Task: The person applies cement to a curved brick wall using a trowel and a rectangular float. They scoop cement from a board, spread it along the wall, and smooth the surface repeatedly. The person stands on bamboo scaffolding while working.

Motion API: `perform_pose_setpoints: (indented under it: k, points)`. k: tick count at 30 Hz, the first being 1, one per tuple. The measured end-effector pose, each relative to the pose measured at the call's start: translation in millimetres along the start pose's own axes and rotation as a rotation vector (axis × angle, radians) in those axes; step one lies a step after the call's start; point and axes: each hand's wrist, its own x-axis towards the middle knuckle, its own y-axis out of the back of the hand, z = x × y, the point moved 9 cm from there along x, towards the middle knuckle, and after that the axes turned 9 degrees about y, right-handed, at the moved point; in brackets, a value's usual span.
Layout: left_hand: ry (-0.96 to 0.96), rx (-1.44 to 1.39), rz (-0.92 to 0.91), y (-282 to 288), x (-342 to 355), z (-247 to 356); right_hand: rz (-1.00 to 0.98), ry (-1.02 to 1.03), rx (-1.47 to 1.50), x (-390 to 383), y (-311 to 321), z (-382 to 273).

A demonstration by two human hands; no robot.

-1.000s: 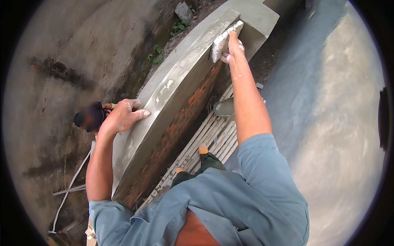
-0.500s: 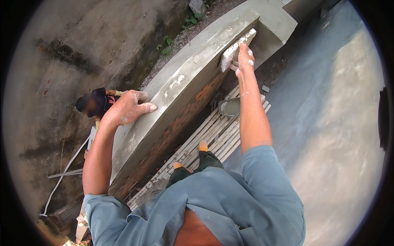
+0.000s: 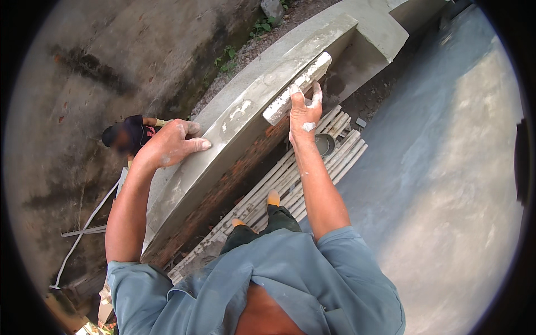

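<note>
Platform of pale poles, laid side by side, runs diag. w/ gaps btwn some. On it: 1 round grey bucket, partly hidden, & 2 orange-toed boots.

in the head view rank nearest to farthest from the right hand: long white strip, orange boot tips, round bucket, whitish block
1. Whitish block, held in the right hand
2. Round bucket, just below it
3. Orange boot tips, lower and leftward
4. Long white strip, far left

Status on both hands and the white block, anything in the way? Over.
Left hand resting on wall top. Right hand gripping block along wall's near side. Bucket on poles below, apart from block.
</note>
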Motion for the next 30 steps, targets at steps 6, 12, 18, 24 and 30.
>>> perform_pose_setpoints:
  k: [6, 12, 18, 24, 30]
  points:
    - [0.002, -0.049, 0.039, 1.5, -0.5, -1.5, -0.016, -0.011, 0.032, 137.1, 26.2, 3.0]
    - [0.026, -0.047, 0.043, -0.2, -1.2, -6.8, -0.06, -0.021, -0.061, 11.8, -5.8, -6.5]
    - [0.03, -0.006, 0.023, 0.3, -4.7, 5.7, -0.148, -0.071, -0.004, -147.9, -58.9, -34.0]
    - [0.042, -0.021, 0.022, 0.5, -2.0, 3.9, -0.043, 0.156, -0.091, 41.3, -1.7, -14.4]
    - [0.015, -0.02, 0.023, 0.5, 0.9, -1.7, -0.052, 0.022, -0.056, 116.8, 24.5, 15.6]
